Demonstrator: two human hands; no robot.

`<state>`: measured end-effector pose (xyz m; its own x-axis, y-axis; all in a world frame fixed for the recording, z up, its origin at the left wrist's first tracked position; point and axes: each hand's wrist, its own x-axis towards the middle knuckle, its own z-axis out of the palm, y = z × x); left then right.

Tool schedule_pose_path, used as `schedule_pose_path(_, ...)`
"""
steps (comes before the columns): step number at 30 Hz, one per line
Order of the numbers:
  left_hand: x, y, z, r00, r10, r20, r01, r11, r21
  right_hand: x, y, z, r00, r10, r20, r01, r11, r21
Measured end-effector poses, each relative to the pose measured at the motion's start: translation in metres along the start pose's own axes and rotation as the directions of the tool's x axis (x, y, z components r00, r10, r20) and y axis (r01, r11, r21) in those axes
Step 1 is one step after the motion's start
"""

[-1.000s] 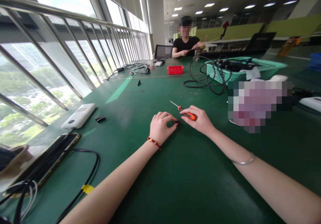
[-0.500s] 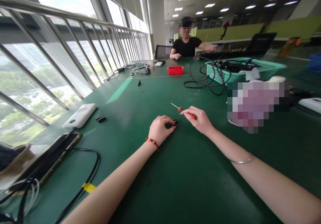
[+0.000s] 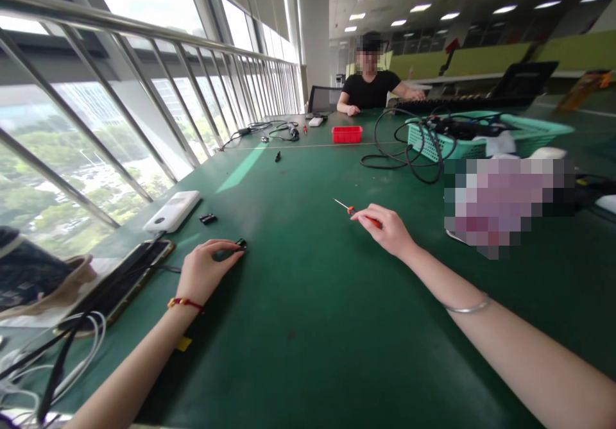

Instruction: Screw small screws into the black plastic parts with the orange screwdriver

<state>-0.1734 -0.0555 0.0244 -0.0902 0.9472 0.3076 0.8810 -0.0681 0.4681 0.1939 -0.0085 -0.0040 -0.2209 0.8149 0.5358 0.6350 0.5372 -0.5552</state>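
Observation:
Between thumb and fingertips, my left hand (image 3: pixel 208 267) pinches a small black part (image 3: pixel 241 244) at the left of the green table (image 3: pixel 289 301). The part's exact kind is too small to make out. Just beyond it lies another small black piece (image 3: pixel 208 218), apart from my fingers. My right hand (image 3: pixel 385 229) is wrapped round the handle of a screwdriver (image 3: pixel 373 222) with an orange and black grip. Its thin metal shaft points up and to the left, touching nothing.
Left of my left hand are a white power bank (image 3: pixel 173 212), a phone (image 3: pixel 120 285) and loose cables (image 3: pixel 72 358). Farther off stand a red box (image 3: pixel 346 134) and a teal basket (image 3: pixel 539 135) with cables. A person (image 3: pixel 369 89) sits at the far end.
My left hand has moved left across the table with the small black part, away from the screwdriver. My right hand keeps its hold on the screwdriver. The view has shifted slightly.

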Motion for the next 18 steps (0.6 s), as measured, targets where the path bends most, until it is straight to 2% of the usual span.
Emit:
schedule_pose_path(2, -0.003, -0.0041, -0.0075, 0.997, -0.053, -0.048, 0.053, 0.999, -0.007, -0.0002, -0.0005, -0.0004, 1.0, 0.002, -0.002, -0.002, 1.0, -0.005)
schedule_pose_path(6, -0.0026, 0.0009, -0.0132, 0.975, -0.176, -0.132, 0.182, 0.983, 0.029, -0.0005, -0.001, -0.0012, 1.0, 0.008, -0.003, -0.008, 1.0, -0.006)
schedule_pose_path(11, 0.0013, 0.0033, -0.0124, 0.942, -0.332, -0.053, 0.332, 0.943, -0.006, -0.0004, -0.0002, -0.0013, 1.0, 0.005, 0.0, -0.005, 1.0, -0.008)
schedule_pose_path(18, 0.0023, -0.0022, -0.0104, 0.937, -0.35, 0.001, 0.35, 0.936, -0.03, -0.0001, 0.0012, -0.0008, 1.0, 0.001, 0.015, -0.001, 1.0, -0.008)
